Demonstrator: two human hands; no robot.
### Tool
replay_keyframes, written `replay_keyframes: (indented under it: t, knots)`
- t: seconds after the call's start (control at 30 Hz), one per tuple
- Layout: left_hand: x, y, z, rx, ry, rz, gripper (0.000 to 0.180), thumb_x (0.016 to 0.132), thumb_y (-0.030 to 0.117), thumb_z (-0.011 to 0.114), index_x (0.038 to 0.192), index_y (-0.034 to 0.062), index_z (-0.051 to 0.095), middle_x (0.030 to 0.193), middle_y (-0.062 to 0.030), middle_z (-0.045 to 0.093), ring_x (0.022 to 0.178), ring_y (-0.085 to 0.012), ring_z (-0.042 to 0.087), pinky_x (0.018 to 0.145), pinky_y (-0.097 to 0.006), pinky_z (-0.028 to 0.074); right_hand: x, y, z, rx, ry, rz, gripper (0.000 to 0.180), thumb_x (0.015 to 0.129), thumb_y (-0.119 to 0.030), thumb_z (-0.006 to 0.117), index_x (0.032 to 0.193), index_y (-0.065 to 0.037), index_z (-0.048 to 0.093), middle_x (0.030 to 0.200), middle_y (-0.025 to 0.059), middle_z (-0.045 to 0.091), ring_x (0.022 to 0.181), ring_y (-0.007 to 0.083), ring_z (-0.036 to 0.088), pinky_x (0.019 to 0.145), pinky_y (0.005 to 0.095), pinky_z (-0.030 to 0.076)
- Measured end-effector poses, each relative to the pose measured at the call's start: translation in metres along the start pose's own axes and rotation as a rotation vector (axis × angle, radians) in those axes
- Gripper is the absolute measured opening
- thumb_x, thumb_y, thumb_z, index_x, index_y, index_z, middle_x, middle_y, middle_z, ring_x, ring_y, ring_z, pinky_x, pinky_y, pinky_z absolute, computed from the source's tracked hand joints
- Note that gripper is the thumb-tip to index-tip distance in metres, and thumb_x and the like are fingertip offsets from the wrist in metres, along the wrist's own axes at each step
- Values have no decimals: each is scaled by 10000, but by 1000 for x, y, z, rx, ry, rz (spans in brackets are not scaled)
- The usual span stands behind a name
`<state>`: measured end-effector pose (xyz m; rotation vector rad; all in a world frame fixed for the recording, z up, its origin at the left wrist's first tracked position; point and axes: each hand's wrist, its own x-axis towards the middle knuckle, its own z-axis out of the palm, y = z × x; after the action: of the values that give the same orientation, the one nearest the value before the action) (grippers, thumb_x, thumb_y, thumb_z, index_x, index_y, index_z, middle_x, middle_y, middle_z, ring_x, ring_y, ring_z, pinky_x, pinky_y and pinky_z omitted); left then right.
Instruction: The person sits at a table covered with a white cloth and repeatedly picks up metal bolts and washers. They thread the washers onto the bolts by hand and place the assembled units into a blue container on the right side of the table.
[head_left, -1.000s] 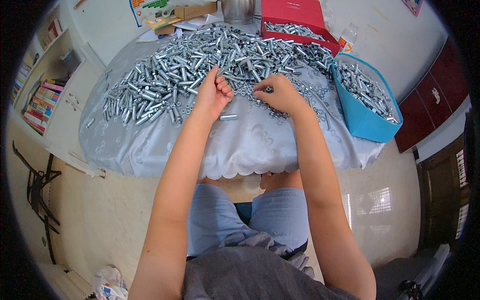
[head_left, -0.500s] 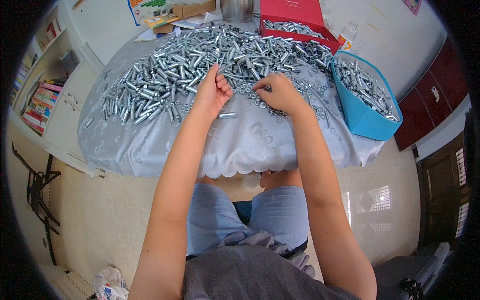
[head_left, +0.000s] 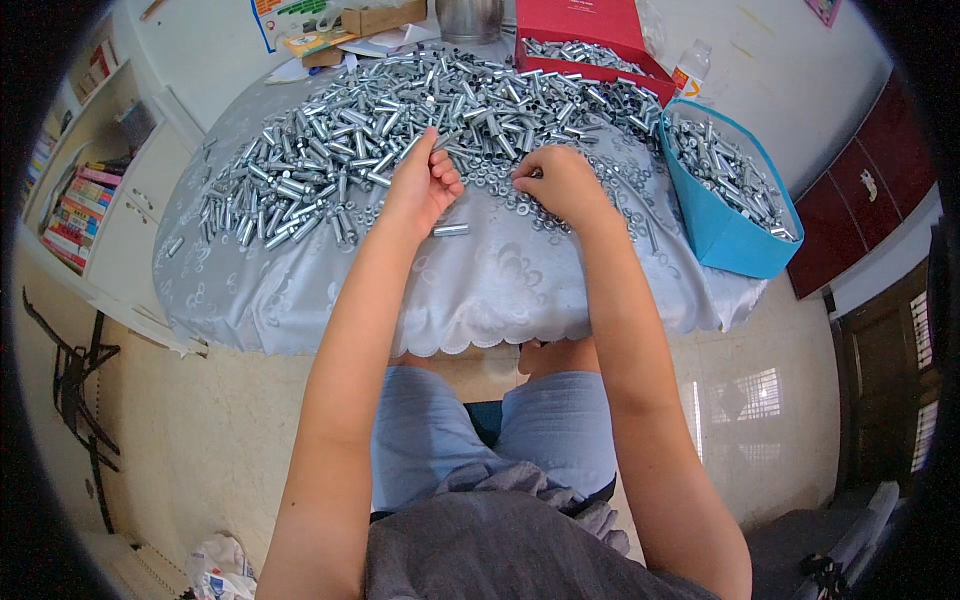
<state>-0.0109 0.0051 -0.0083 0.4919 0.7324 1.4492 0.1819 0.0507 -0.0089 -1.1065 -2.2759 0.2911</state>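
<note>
The room is bright with soft daylight. The pile of silver metal sleeves (head_left: 400, 120) glints, the glossy beige floor tiles (head_left: 740, 390) reflect a window, and the edges bend and darken.

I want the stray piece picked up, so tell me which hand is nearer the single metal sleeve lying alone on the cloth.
Left. The left hand rests just above and beside the lone metal sleeve, almost touching it. The right hand is farther off to its right, among the small washers.
</note>
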Motion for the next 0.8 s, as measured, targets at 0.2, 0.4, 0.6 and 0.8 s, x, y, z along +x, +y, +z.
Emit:
replay_keyframes:
  t: [0.2, 0.4, 0.6, 0.8]
  knots:
    - [0, -1, 1, 31, 45, 41, 366, 848, 353, 524, 606, 141, 347, 535, 35, 293, 504, -100, 311, 491, -245, 298, 2, -4, 1, 152, 29, -9, 118, 676, -128, 650, 765, -51, 641, 720, 109, 624, 710, 257, 600, 653, 340, 469]
    - [0, -2, 2, 106, 24, 15, 365, 848, 352, 524, 610, 139, 347, 534, 36, 291, 500, -102, 314, 489, -245, 299, 5, -16, 3, 477, 94, -9, 139, 723, -64, 639, 838, 0, 593, 739, 87, 613, 684, 141, 577, 628, 251, 453]
    - [-6, -5, 9, 200, 9, -20, 358, 852, 334, 518, 606, 150, 333, 525, 42, 288, 485, -100, 316, 488, -245, 304, 9, -32, -1, 1081, 54, 48, 132, 775, -74, 617, 879, -4, 577, 794, 40, 603, 714, 102, 564, 647, 221, 443]
    - [-10, -7, 15, 237, -60, 28, 373, 847, 315, 526, 592, 148, 311, 520, 39, 279, 475, -102, 302, 489, -252, 294, 10, -32, -2, 1139, -5, 114, 149, 790, -97, 611, 907, -18, 563, 793, 14, 592, 715, 79, 544, 612, 193, 407]
